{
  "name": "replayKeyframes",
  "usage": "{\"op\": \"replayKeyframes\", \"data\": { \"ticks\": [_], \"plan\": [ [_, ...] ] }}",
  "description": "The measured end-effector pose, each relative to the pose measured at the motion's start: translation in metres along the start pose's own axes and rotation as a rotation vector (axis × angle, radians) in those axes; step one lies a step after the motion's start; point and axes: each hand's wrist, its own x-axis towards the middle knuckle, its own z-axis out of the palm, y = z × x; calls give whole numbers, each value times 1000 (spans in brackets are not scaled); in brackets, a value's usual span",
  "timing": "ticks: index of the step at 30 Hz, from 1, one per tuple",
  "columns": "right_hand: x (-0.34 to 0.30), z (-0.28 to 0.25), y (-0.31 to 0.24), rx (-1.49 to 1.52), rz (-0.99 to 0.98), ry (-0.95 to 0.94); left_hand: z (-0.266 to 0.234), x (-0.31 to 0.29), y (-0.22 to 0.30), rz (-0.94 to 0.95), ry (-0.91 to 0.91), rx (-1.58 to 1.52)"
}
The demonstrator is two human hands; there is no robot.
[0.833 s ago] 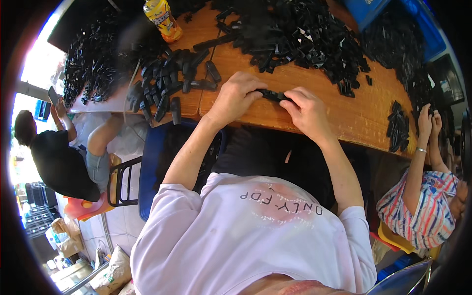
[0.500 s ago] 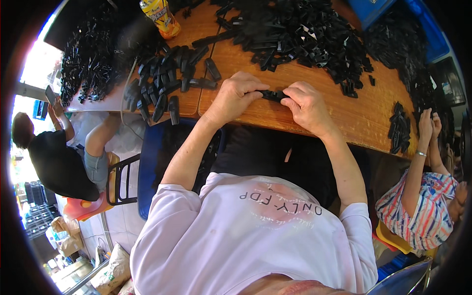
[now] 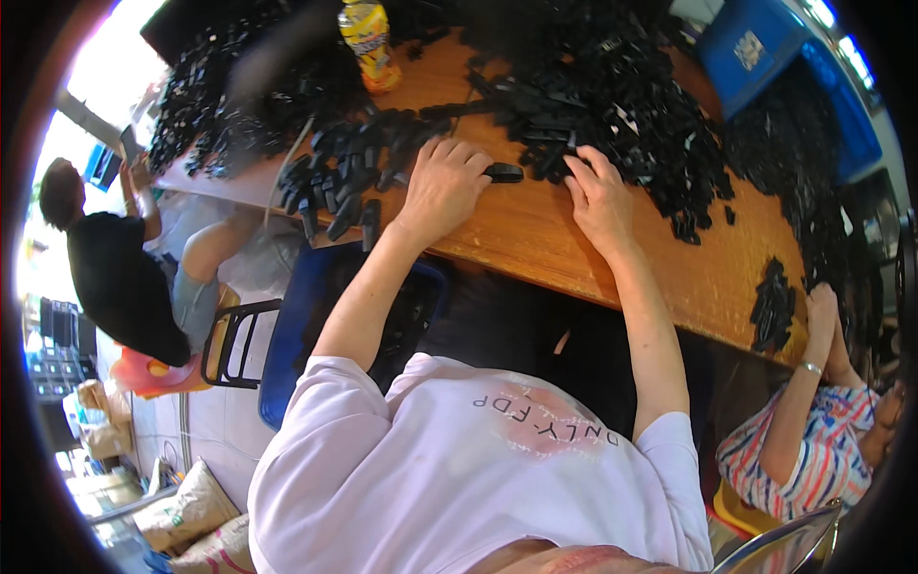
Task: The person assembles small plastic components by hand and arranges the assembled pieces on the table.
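My left hand (image 3: 443, 187) is closed around one end of a small black plastic piece (image 3: 506, 173), whose other end sticks out to the right of the fingers just over the wooden table. What the palm side of this hand covers is hidden. To the right, my right hand (image 3: 601, 199) is at the near edge of a large heap of black plastic parts (image 3: 612, 105). Its thumb and fingers are apart, with nothing seen between them. Behind and left of my left hand lies a looser group of longer black pieces (image 3: 349, 167).
A yellow-labelled bottle (image 3: 368, 48) stands on the table (image 3: 535, 230). Blue bins (image 3: 751, 48) are at the far right, and a small black pile (image 3: 773, 306) lies near the right edge. One person (image 3: 115, 268) sits left; another (image 3: 803, 421) works at right.
My hands have moved apart; both gripped the black piece before. Now only my left hand has it, while my right hand has let go and opened beside the heap. The view has shifted slightly.
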Motion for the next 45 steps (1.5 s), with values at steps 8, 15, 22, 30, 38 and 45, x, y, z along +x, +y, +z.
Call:
{"op": "replayKeyframes", "data": {
  "ticks": [8, 15, 22, 30, 38, 45],
  "plan": [
    [-19, -21, 0, -15, 1, -142, -45, -71, -11, -408, 47, 179],
    [-22, -29, -29, 144, -30, -58, -18, 30, -46, -405, 244, 116],
    [-45, -32, -30, 343, 123, 2, 26, 61, -97, -635, -125, 5],
    [-45, -34, -31, 131, 62, -1, 0, 17, -73, -489, 22, -301],
    [-45, -33, -29, 167, 118, -13, -15, 14, -9, -180, 175, -185],
    [-42, -29, -32, 140, 106, -28, 0, -11, 63, -237, -32, -353]
  ]
}}
